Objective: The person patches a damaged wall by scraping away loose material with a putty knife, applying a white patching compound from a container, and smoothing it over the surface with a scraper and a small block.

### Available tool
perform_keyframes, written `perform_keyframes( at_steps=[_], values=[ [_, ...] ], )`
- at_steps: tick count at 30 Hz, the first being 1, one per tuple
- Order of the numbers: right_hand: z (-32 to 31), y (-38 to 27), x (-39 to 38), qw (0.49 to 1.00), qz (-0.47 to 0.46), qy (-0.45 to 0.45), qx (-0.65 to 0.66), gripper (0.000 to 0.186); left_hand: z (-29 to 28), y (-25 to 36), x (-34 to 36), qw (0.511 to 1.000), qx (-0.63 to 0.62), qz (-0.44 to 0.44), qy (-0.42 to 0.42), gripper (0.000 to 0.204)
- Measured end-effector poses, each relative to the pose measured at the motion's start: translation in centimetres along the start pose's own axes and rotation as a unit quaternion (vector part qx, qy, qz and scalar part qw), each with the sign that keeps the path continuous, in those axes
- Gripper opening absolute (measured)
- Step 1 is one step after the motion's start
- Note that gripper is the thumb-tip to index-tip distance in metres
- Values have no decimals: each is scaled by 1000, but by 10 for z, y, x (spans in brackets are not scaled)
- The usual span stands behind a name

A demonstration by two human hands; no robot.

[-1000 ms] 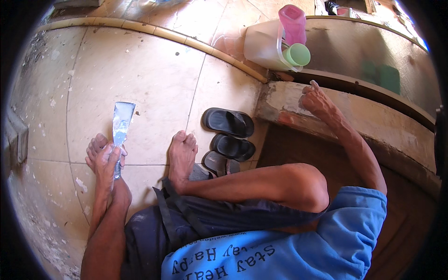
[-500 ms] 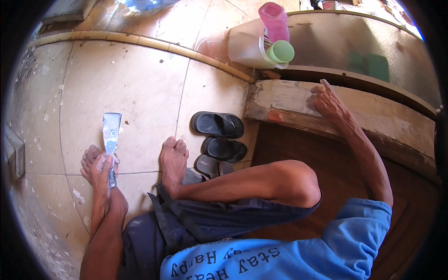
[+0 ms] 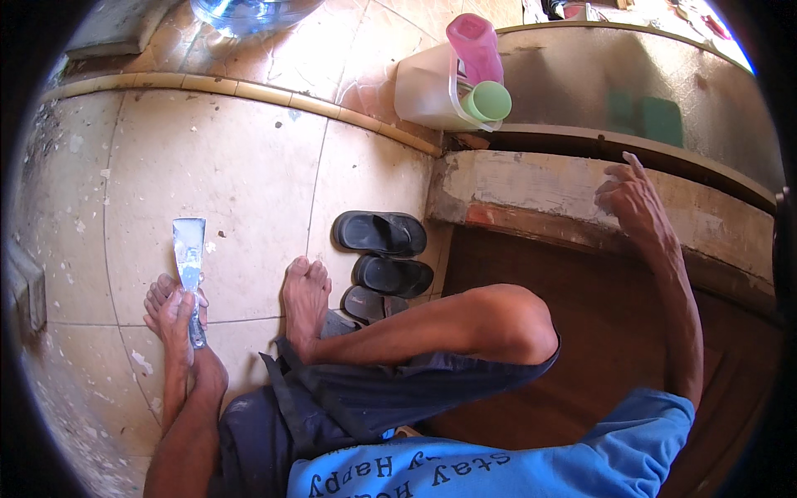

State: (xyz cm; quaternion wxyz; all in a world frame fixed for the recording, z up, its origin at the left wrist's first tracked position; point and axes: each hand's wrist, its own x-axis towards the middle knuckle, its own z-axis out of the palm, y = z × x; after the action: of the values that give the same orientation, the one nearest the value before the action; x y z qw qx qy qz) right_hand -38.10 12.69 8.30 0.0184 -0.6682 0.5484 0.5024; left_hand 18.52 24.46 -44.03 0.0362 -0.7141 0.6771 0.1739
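My left hand point(image 3: 180, 315) is closed round the handle of a putty knife point(image 3: 190, 249). The knife's wide blade, smeared with white, points away from me above my left foot point(image 3: 162, 297). On the right, my right hand point(image 3: 635, 195) is over the pale, patchy ledge point(image 3: 540, 178). Its index finger is stretched out with a whitish tip, while the other fingers bend apart from it. Nothing shows in this hand; whether the fingers press on the ledge I cannot tell.
Black sandals point(image 3: 380, 233) lie beside my right foot point(image 3: 305, 303). A translucent tub point(image 3: 425, 87) holding a pink container point(image 3: 473, 48) and a green cup point(image 3: 488, 101) stands at the ledge's far end. A raised tile edge point(image 3: 266, 94) crosses behind. A clear bluish bottle point(image 3: 249, 15) is farther back.
My right hand has moved to the right along the ledge. My left hand keeps its hold on the putty knife, and the view has shifted slightly.
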Motion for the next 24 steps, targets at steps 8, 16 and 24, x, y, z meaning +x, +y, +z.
perform_keyframes(
  at_steps=[8, 16, 24],
  values=[
    [28, -38, 74, 981, 7, 152, 119, 31, -55, 3, 13, 976, -178, 46, -115, 47],
    [119, -75, 105, 965, -2, 246, -89, 26, -96, 26, 8, 834, -524, -27, -168, 27],
    [182, -140, 107, 977, 37, 191, -85, 30, -87, 24, 9, 764, -603, -29, -227, 38]
  ],
)
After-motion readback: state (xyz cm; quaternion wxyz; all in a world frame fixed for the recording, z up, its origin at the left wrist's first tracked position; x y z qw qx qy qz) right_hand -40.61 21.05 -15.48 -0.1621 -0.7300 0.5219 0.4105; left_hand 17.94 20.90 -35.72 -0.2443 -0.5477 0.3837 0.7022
